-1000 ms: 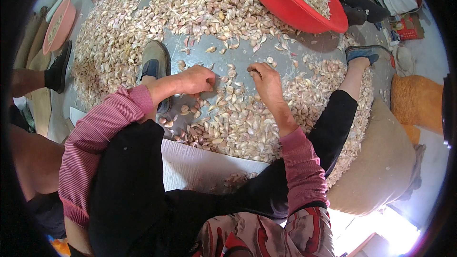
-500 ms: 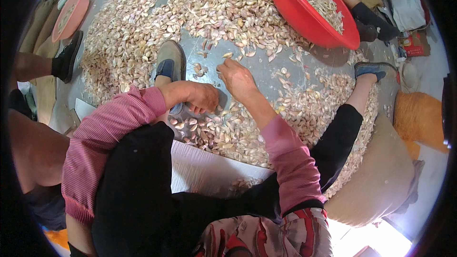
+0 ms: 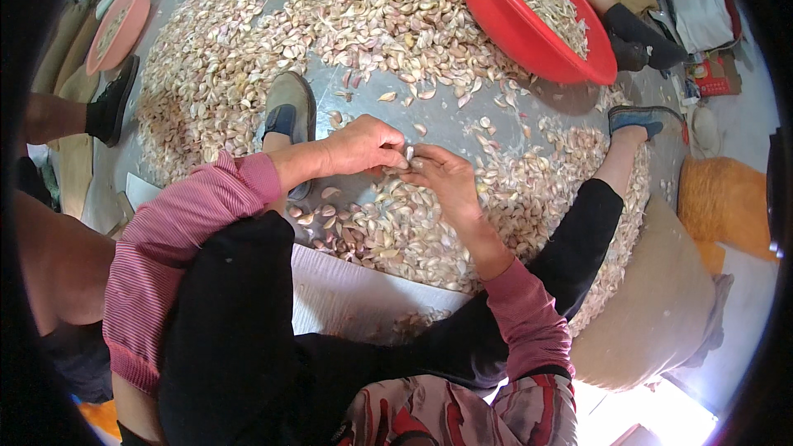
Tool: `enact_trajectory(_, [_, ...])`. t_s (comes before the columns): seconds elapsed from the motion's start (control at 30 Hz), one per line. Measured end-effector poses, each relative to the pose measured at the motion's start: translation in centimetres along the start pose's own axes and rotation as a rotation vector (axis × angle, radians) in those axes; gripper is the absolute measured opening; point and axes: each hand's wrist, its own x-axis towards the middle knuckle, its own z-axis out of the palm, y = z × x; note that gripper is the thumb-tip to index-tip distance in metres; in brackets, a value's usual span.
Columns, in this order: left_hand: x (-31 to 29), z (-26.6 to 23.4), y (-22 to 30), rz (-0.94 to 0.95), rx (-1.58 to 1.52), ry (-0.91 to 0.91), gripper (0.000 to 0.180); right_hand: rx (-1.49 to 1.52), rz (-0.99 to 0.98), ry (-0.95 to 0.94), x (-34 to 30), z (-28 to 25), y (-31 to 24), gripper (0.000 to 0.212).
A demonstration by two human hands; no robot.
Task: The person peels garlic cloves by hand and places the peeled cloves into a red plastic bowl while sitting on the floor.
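Observation:
My left hand (image 3: 363, 147) and my right hand (image 3: 447, 178) meet above the grey floor, fingertips nearly touching. Between their pinched fingers is a small pale garlic clove (image 3: 410, 151), partly covered by the fingertips. Both hands are closed on it. Below and to the right of them spreads a pile of loose garlic cloves (image 3: 413, 235), some pinkish, some whitish. A larger heap of garlic cloves (image 3: 388, 12) lies on the far side, past a bare strip of floor with a few scattered cloves.
A red basin (image 3: 529, 29) holding pale stalk-like scraps stands at the far right. A pink basin (image 3: 132, 21) is at the far left. My shoes (image 3: 289, 107) rest among the cloves. Full sacks (image 3: 648, 306) lie at the right. Another person's dark shoe (image 3: 117, 103) is at the left.
My left hand has risen to the right, away from the near cloves. My right hand has come down and right, and the two now meet at one clove.

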Motion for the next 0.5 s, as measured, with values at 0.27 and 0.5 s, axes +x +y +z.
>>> enact_trajectory(0.27, [0.3,1.8,0.8,0.33,0.657,0.007,0.023,-0.573,-0.334,0.026,-2.3,0.2,-0.9,0.029])
enact_trajectory(0.5, [0.1,2.9,3.5,0.28,0.817,-0.185,0.021,-0.898,-0.423,0.008,-3.6,0.0,-2.2,0.029])
